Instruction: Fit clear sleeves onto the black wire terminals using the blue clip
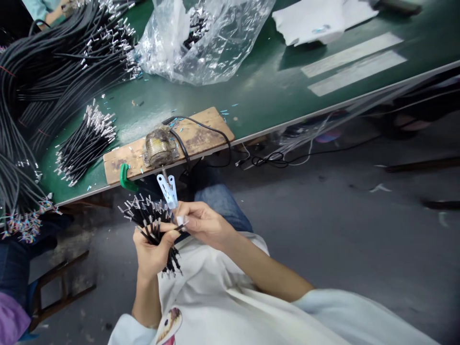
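the left hand (153,254) squeezes a bunch of black wires (145,215) above the lap. the right hand (203,223) pinches one wire (177,227). they look light and bendy; hold the middle, not the sharp tips.

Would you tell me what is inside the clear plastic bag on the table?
Black wires with metal tips show through the plastic bag; glare and crumpled folds hide the rest.

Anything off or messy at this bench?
Minor only: blue scraps lie scattered on the green table around the wooden board, and a black cable loops off the board past the table edge. The wire bundle in the left hand looks intact.
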{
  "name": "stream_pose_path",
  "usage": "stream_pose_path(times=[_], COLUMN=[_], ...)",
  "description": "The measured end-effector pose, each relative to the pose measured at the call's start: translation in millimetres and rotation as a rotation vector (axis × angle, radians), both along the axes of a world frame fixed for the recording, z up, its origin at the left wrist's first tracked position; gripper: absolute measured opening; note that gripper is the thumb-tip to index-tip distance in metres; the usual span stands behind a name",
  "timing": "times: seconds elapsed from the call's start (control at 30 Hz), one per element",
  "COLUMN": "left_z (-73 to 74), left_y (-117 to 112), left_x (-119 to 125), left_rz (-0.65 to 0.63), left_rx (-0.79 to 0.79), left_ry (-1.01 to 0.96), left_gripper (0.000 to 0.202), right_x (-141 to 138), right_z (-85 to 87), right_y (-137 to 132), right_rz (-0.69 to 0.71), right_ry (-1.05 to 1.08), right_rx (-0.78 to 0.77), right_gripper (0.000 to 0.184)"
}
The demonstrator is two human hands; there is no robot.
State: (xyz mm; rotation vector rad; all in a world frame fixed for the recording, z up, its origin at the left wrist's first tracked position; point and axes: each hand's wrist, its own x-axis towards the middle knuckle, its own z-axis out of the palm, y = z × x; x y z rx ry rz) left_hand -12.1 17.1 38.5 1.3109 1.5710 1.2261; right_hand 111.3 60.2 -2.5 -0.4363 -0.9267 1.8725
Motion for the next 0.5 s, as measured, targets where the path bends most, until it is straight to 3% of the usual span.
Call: stream_pose_path(times=[0.1, 0.17, 0.37, 0.5], left_z=[0.8, -0.3, -1.9, -0.4], left_y=[1, 0, -5, -7], left_x=[-1, -1, -7, -8], left_rz=[0.044, 0.049, 0.089, 0.105], left_rx=[0.021, 0.023, 0.050, 0.037], left_ry=[0.027, 0.043, 0.078, 0.132], left_gripper=[0.008, 0.007, 0.010, 0.007], right_x=[-2, 0, 16, 22], right_z=[-2.3, 0.5, 20.6, 25.6], right_y=[5, 11, 27, 14], right_rz=[0.138, 0.096, -0.443, -0.581], right_ry=[0.063, -0.003, -0.393, -0.472], right_rx=[-0.098, -0.071, 0.150, 0.445], right_gripper=[0.034, 0.029, 0.022, 0.018])
